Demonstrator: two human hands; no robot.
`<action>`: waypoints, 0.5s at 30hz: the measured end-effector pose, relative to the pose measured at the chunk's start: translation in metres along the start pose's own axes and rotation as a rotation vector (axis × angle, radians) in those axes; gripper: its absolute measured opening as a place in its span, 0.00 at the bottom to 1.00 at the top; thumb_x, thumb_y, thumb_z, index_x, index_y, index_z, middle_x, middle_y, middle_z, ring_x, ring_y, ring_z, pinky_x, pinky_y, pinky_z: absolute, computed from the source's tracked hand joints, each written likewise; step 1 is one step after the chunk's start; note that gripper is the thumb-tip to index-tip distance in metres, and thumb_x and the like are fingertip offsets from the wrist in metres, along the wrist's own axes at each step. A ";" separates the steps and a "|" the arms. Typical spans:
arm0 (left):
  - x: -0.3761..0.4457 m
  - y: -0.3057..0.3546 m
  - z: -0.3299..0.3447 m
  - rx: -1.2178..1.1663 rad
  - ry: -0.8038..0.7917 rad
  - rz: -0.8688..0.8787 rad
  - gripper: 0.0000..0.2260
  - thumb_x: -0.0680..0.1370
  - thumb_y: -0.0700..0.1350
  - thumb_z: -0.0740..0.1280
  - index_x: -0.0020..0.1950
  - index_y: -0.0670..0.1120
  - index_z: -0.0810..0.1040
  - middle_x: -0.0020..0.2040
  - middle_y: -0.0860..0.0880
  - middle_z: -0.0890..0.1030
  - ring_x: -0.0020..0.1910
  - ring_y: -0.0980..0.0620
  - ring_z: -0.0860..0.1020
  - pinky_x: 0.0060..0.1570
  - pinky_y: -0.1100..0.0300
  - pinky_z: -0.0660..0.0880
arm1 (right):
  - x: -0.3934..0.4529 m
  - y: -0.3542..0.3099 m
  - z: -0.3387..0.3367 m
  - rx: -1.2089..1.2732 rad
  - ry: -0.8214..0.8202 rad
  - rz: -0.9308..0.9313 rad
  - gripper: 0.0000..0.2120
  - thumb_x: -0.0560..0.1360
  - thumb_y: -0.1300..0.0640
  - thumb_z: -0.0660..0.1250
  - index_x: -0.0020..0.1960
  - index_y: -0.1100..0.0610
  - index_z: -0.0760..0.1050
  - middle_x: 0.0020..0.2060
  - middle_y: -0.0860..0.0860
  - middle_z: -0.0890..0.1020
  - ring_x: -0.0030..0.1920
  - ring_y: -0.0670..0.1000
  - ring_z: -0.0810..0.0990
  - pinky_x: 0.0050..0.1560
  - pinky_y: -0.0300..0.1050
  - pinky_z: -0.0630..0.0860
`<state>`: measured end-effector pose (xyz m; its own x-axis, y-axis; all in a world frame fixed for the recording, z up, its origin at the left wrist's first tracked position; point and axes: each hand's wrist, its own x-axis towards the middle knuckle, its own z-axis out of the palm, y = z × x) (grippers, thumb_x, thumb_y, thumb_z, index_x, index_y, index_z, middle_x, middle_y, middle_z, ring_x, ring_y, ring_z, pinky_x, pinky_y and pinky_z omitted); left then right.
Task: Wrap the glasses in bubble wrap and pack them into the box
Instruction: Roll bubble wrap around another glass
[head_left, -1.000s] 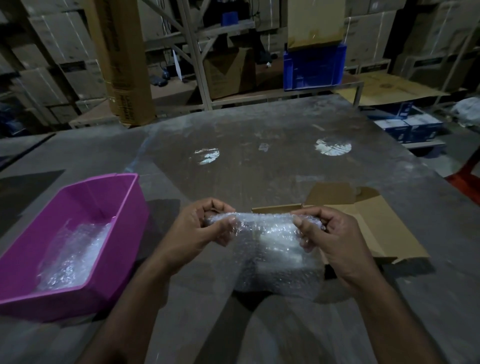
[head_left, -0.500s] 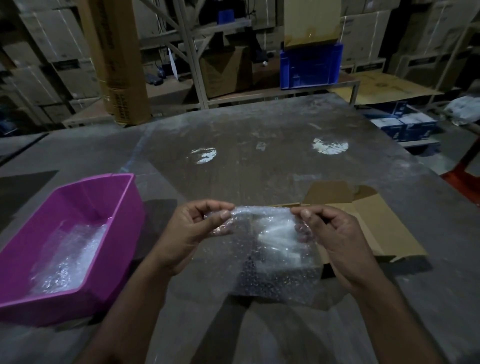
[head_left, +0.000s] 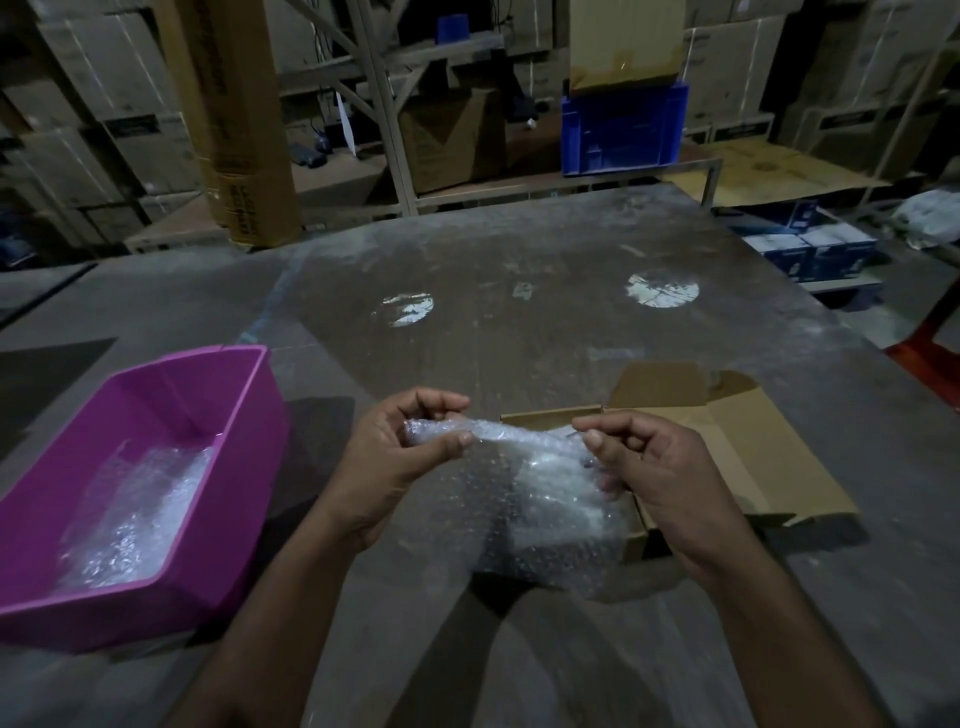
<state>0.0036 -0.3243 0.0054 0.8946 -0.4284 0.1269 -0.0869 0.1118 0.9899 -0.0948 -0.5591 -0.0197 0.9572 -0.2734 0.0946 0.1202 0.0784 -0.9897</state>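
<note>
Left hand (head_left: 400, 462): fingers curled, thumb and forefinger pinching left top edge of clear bubble-wrap sheet (head_left: 540, 499). Right hand (head_left: 660, 478): same, curled, pinching right top edge. Sheet stretched between both, hanging down over grey table (head_left: 519, 338), pale bundle inside; contents too blurred to identify. Open flat brown cardboard box (head_left: 748, 457) just behind and right of right hand. Pink rectangular plastic tub (head_left: 218, 447) near left, more bubble wrap (head_left: 135, 519) lying inside.
</note>
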 end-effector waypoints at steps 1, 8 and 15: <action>-0.001 0.000 0.000 -0.001 -0.001 -0.008 0.15 0.67 0.33 0.78 0.51 0.44 0.83 0.42 0.53 0.82 0.41 0.57 0.79 0.45 0.66 0.79 | 0.000 0.000 0.000 0.015 -0.009 -0.001 0.12 0.71 0.52 0.74 0.52 0.55 0.85 0.38 0.56 0.83 0.37 0.50 0.81 0.38 0.40 0.79; 0.000 0.003 0.001 0.006 -0.018 -0.046 0.15 0.68 0.37 0.75 0.54 0.43 0.82 0.47 0.49 0.85 0.44 0.55 0.81 0.46 0.65 0.79 | -0.002 0.001 0.001 0.047 -0.018 0.010 0.10 0.71 0.56 0.74 0.46 0.63 0.82 0.41 0.55 0.85 0.39 0.55 0.83 0.41 0.47 0.83; -0.005 0.004 0.011 0.019 -0.137 -0.197 0.10 0.74 0.44 0.72 0.54 0.44 0.85 0.46 0.42 0.86 0.41 0.48 0.83 0.44 0.54 0.82 | -0.001 -0.003 0.002 0.043 0.020 -0.017 0.07 0.72 0.56 0.75 0.45 0.59 0.82 0.46 0.54 0.85 0.41 0.55 0.85 0.36 0.47 0.82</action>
<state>-0.0055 -0.3315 0.0091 0.8272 -0.5584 -0.0623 0.0736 -0.0023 0.9973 -0.0954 -0.5575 -0.0165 0.9495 -0.2943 0.1088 0.1481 0.1149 -0.9823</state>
